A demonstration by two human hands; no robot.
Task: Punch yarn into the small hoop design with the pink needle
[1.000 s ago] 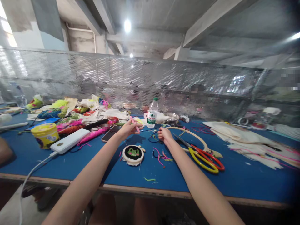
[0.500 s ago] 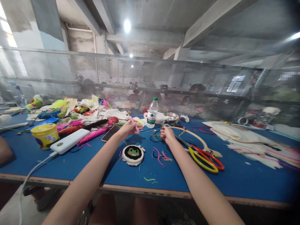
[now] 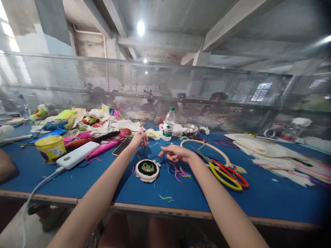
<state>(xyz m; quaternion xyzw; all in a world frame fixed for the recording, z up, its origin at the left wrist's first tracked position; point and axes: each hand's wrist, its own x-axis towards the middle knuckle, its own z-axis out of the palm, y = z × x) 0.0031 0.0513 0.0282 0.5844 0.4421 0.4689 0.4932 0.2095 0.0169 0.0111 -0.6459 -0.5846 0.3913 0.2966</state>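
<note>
My left hand is closed around a slim pink punch needle held upright, with dark yarn hanging below the fingers. My right hand is open, its index finger stretched to the left above the table; I see nothing held in it. Between my forearms lies a small round embroidery hoop with a green frog worked on black. Loose pink and mixed yarn scraps lie just under my right hand.
Red-and-yellow-handled scissors and a large wooden hoop lie right. Cream cloth is farther right. A water bottle stands behind. Left are a phone, white power bank, yellow tub and yarn pile.
My left hand has moved slightly left and turned the punch needle upright. My right hand has moved left and nearer, going from a pinch to an extended index finger.
</note>
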